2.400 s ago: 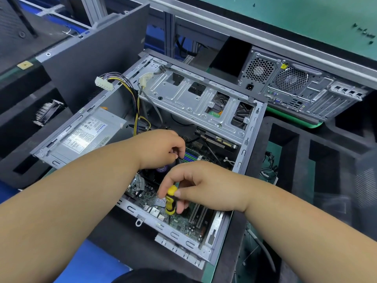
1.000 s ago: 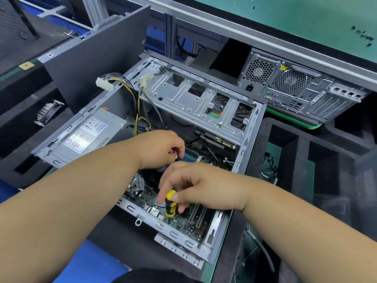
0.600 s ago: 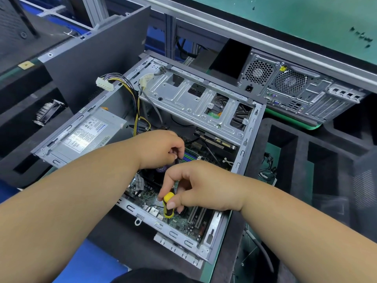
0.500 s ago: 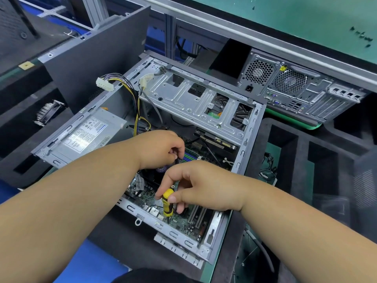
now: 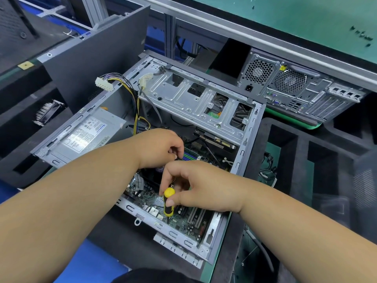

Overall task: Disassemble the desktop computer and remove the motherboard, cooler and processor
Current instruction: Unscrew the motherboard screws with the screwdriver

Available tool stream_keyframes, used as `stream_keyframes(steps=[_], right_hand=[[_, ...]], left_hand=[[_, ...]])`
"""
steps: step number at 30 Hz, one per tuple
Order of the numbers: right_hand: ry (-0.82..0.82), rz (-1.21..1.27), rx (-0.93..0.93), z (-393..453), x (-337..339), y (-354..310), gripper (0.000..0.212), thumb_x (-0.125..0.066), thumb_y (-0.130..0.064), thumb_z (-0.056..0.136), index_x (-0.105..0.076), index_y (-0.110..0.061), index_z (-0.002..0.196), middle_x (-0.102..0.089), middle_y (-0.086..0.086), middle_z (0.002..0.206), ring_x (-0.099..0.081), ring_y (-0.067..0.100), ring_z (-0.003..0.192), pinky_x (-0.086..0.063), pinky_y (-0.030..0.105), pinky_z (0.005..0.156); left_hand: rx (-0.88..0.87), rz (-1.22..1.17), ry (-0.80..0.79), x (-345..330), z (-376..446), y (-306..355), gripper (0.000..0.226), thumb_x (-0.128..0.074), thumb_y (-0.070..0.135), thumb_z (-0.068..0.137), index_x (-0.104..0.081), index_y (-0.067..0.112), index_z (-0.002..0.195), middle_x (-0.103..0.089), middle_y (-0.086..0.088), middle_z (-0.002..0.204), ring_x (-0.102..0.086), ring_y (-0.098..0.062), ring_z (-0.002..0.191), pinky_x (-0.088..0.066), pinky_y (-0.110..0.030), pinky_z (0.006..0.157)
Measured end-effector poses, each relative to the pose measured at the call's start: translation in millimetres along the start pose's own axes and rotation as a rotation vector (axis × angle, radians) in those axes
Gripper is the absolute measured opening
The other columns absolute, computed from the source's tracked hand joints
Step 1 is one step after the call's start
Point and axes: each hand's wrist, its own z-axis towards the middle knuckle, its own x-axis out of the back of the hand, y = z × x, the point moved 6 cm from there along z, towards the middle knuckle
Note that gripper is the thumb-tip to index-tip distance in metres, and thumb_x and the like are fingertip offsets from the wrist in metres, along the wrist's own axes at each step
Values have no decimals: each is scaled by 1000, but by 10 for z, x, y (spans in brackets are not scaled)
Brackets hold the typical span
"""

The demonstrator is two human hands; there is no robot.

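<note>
An open desktop case point(image 5: 247, 152) lies on its side before me. Its green motherboard point(image 5: 183, 222) shows at the bottom, and the black cooler point(image 5: 150, 176) is mostly hidden under my hands. My right hand point(image 5: 201, 185) pinches a yellow and black screwdriver point(image 5: 168, 201), which stands upright with its tip down on the board. My left hand point(image 5: 158, 148) is curled over the cooler area, fingers bent down into the case; what they hold is hidden. The processor is not visible.
A silver power supply point(image 5: 81, 135) hangs out at the case's left, its yellow and black cables point(image 5: 130, 94) looping up. A metal drive cage point(image 5: 195, 105) spans the top. A second computer point(image 5: 302, 88) lies behind. Black foam trays point(image 5: 318, 160) sit on the right.
My right hand has shifted a little on the screwdriver handle, fingers re-gripping it as it stands on the board. My left hand has stayed in place.
</note>
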Motion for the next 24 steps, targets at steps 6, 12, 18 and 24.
stream_keyframes(steps=[6,12,18,24], right_hand=[[-9,-13,7,-16,0,-40,19,-71,-14,89,-69,-24,105,-63,6,99,-62,22,80,-51,42,82],[12,-24,23,-20,11,-49,15,-69,-11,88,-71,-18,101,-60,-1,99,-60,17,80,-51,40,83],[18,-2,23,-8,1,-51,21,-81,-18,79,-73,-18,99,-61,-8,89,-59,10,75,-52,31,79],[-36,-11,-2,-57,-33,-73,22,-82,-16,79,-69,-16,97,-68,-7,73,-62,16,67,-51,34,70]], left_hand=[[7,5,0,-1,-1,-2,23,-60,15,79,-68,35,88,-56,12,92,-60,-7,83,-51,-36,81],[8,2,2,-6,-1,-6,22,-60,15,79,-68,33,88,-56,12,92,-61,-7,82,-51,-36,81],[9,-10,12,-1,2,2,24,-60,13,77,-69,32,88,-57,10,91,-60,-8,83,-50,-36,81],[19,-5,10,5,-13,3,29,-57,10,78,-68,35,90,-57,10,93,-59,-7,85,-50,-34,82]])
